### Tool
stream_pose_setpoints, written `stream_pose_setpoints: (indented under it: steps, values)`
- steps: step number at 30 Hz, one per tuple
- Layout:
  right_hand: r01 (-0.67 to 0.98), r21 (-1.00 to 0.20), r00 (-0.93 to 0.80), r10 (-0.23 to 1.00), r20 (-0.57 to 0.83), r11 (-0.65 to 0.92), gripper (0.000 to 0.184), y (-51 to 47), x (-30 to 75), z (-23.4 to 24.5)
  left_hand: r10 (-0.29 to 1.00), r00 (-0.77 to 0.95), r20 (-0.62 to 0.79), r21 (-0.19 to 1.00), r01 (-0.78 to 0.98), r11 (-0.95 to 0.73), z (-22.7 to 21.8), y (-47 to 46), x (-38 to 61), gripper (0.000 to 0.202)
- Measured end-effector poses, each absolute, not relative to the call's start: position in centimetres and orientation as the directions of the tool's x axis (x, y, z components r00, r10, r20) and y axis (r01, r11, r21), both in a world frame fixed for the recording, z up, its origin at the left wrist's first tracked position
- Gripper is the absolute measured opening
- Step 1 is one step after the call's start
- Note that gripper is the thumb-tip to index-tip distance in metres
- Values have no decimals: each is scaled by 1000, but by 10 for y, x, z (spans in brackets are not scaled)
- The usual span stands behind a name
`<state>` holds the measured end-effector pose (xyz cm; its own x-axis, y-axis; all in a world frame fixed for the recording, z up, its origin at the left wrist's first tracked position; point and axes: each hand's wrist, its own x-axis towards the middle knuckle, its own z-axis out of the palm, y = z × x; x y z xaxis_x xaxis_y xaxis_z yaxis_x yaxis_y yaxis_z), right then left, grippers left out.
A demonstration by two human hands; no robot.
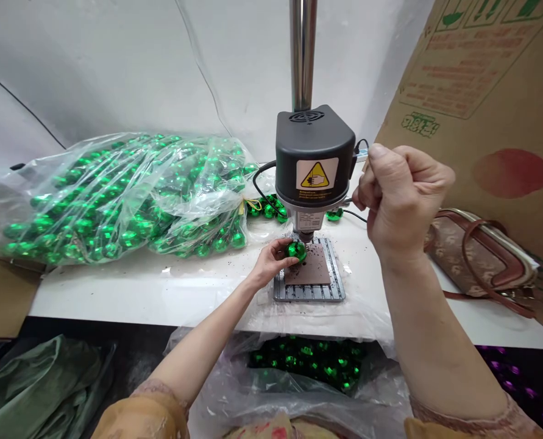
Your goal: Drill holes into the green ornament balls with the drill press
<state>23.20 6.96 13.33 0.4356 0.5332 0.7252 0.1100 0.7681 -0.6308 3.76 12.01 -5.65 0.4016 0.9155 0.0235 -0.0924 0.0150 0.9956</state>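
A small bench drill press (314, 158) stands on the white table (129, 289), its black head on a steel column. My left hand (273, 259) pinches a shiny green ball (296, 250) on the brown pad of the drill's grey base (311, 291), right under the bit. My right hand (401, 195) is closed in a fist around the feed lever at the right side of the drill head; the lever itself is mostly hidden by my fingers.
A big clear plastic bag (116, 195) full of green balls lies at the left of the table. A few loose green balls (266, 208) sit behind the drill. Another bag of green balls (314, 360) is below the table edge. A brown handbag (476, 256) and cardboard box (490, 97) are at the right.
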Motion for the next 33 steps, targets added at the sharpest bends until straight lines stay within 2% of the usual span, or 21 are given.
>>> stream_pose_setpoints:
  steps: [6, 15, 22, 33]
  values:
    - [123, -628, 427, 530, 733, 769, 47, 69, 232, 133, 907, 417, 60, 998, -5, -63, -58, 119, 42, 65]
    - [130, -624, 424, 526, 737, 770, 50, 70, 232, 132, 900, 391, 192, 934, 207, -289, -55, 105, 54, 59]
    - [152, -638, 420, 535, 733, 755, 50, 67, 232, 131, 911, 379, 165, 963, 140, -232, -66, 98, 62, 63]
    - [211, -546, 482, 399, 780, 811, 53, 54, 226, 100, 903, 399, 159, 967, 122, -224, -71, 99, 61, 61]
